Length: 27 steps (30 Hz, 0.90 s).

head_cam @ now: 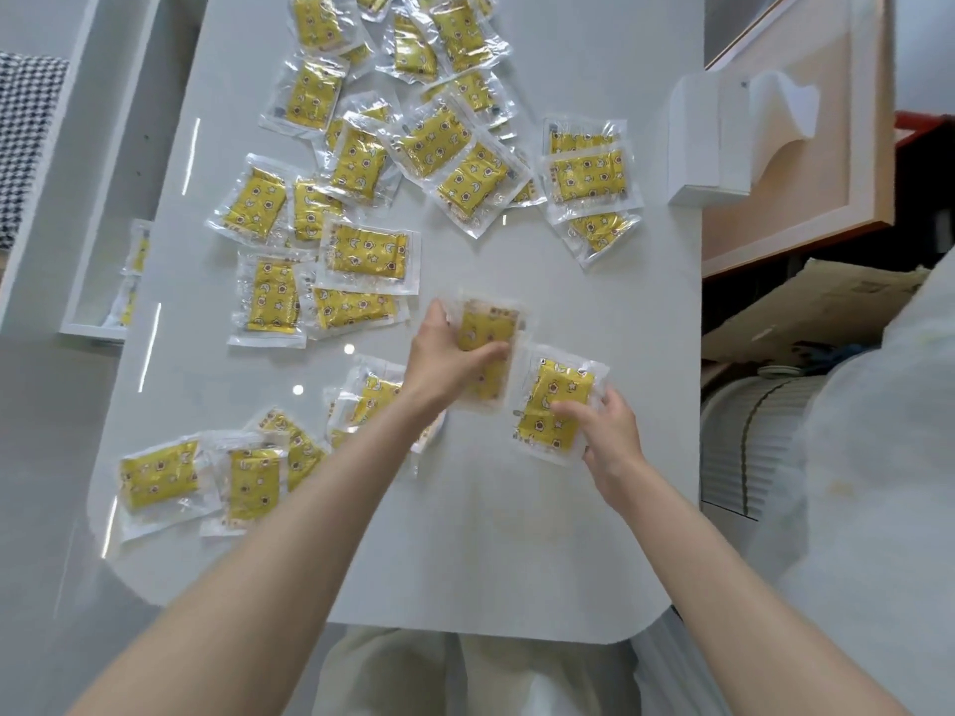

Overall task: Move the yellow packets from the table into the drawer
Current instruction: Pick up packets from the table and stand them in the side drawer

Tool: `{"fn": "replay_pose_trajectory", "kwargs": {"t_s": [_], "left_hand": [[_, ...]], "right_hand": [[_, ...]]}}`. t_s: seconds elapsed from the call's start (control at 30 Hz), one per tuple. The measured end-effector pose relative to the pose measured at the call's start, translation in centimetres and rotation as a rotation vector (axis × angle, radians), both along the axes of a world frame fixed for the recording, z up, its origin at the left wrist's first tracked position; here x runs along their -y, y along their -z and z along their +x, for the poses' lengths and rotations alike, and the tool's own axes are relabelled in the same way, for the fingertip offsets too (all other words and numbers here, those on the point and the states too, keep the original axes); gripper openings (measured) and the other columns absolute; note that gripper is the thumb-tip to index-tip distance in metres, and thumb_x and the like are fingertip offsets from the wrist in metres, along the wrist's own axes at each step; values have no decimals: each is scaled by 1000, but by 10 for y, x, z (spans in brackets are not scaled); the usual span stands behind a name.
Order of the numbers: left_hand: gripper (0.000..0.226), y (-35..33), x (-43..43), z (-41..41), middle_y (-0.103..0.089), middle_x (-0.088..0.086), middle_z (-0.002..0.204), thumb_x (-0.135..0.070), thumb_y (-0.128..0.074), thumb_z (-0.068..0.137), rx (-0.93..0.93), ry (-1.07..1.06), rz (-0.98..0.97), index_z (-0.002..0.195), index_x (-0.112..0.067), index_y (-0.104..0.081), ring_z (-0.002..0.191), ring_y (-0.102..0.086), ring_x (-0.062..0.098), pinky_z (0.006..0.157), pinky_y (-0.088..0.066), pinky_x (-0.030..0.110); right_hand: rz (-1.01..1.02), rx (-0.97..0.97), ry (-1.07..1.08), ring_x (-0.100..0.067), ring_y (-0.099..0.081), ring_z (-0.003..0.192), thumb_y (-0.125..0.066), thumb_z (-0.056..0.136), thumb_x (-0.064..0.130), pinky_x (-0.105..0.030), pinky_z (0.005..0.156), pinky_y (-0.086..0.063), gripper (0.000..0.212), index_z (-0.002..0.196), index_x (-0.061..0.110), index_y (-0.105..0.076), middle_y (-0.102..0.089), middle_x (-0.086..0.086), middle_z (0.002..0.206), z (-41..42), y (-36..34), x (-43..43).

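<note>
I'm likely gathering a handful before the trip: left hand [444, 359] curling round a stack [488, 323], right hand [612, 431] pinching another packet [558, 382] to add. Most packets [367, 250] are lying on the table [568, 534]; the drawer [93, 333] is sitting at the left.

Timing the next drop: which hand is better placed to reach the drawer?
Left, probably: the left hand, gripping one packet, is nearer the drawer left of the table; the right hand holds another packet farther away.

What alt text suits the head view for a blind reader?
The left hand holds one yellow packet and the right hand grips a second packet over a white table strewn with loose packets. A drawer on the left holds a few.
</note>
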<state>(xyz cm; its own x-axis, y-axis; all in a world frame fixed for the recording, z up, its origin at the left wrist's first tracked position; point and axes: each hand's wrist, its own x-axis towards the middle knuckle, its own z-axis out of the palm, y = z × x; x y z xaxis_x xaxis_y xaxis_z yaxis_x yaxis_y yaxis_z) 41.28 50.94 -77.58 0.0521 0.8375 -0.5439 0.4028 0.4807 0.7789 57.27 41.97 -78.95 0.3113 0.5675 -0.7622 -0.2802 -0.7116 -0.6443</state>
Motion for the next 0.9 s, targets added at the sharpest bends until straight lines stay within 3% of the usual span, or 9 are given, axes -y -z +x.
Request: {"fn": "replay_pose_trajectory", "kwargs": {"t_s": [0.07, 0.2, 0.33, 0.43, 0.53, 0.6, 0.67, 0.8, 0.9], "left_hand": [[61, 7, 14, 8, -66, 4, 104, -28, -87, 63, 100, -84, -96, 107, -15, -47, 96, -66, 20, 80, -57, 39], [84, 7, 31, 16, -65, 9, 117, -54, -83, 54, 269, -143, -315, 120, -11, -53, 102, -66, 23, 88, -54, 44], [25, -11, 46, 13, -68, 8, 96, -12, -67, 86, 479, -128, -450, 108, -5, -56, 85, -67, 19, 85, -55, 37], [13, -34, 60, 2, -65, 7, 84, 0, -61, 87, 539, -110, -480, 96, -8, -56, 76, -65, 15, 73, -57, 29], [15, -66, 72, -12, -64, 4, 82, -4, -64, 86, 509, -123, -464, 98, -10, -56, 70, -66, 8, 62, -54, 19], [24, -93, 82, -23, -68, 10, 97, -6, -65, 86, 502, -172, -442, 109, -5, -57, 87, -68, 16, 77, -56, 26], [32, -121, 92, -38, -66, 13, 113, -8, -65, 86, 496, -224, -430, 117, -6, -56, 105, -64, 24, 94, -51, 36], [21, -163, 111, -67, -67, 6, 110, -11, -65, 86, 487, -274, -400, 106, -14, -59, 106, -62, 19, 94, -48, 32], [29, -189, 130, -95, -67, 9, 113, -16, -70, 80, 461, -317, -367, 107, -11, -60, 109, -62, 20, 100, -44, 37]], "right_hand": [[3, -96, 66, -27, -65, 88, -64, 81, -2, -50, 89, -54, 30, 108, 10, -62, -69, -10, 98, 6, -3, 3], [-15, -192, 136, -36, -65, 103, -70, 81, 11, -57, 90, -51, 42, 121, 0, -60, -68, -18, 114, 23, -9, 15], [-12, -237, 83, -35, -65, 106, -69, 83, 15, -53, 88, -54, 44, 124, -1, -59, -67, -17, 117, 34, -30, 24], [-5, -224, 22, -32, -65, 103, -67, 85, 13, -46, 83, -57, 38, 120, 0, -60, -68, -17, 113, 36, -53, 30], [1, -207, -58, -26, -67, 93, -65, 85, 7, -41, 78, -58, 20, 105, 8, -61, -69, -10, 101, 34, -82, 35], [-16, -174, -144, -23, -68, 85, -65, 85, 7, -40, 74, -58, 19, 104, 9, -61, -69, -8, 97, 29, -106, 39], [-20, -129, -230, -25, -68, 88, -67, 84, 10, -45, 83, -56, 23, 106, 8, -64, -71, -9, 99, 20, -130, 43], [-20, -90, -295, -26, -68, 95, -69, 83, 11, -45, 92, -52, 11, 93, 16, -66, -73, -3, 94, -4, -170, 48], [-28, -72, -324, -29, -68, 97, -68, 83, 12, -45, 91, -53, 16, 99, 13, -65, -71, -9, 102, -28, -197, 51]]}}
